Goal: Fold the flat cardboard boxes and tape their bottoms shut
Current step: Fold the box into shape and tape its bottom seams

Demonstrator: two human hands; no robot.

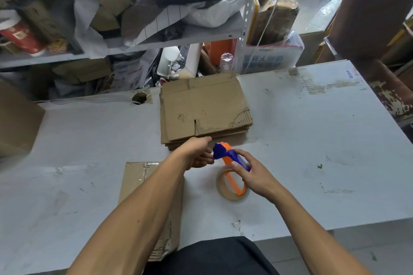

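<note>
A stack of flat cardboard boxes (pixel 204 107) lies on the white table (pixel 312 140), just beyond my hands. A folded box (pixel 134 183) with clear tape on its top face stands at the near edge, partly under my left forearm. My right hand (pixel 252 174) grips an orange and blue tape dispenser (pixel 228 156) with its roll of clear tape (pixel 232 187), held just above the table. My left hand (pixel 199 154) has its fingers curled at the dispenser's blue front end and seems to pinch the tape end there.
Cluttered metal shelves (pixel 156 40) with bags, boxes and bottles stand behind the table. A large cardboard box (pixel 17 123) stands at the left edge. A cable hole (pixel 139 97) is near the table's back edge. A brown object (pixel 375 11) stands at the far right.
</note>
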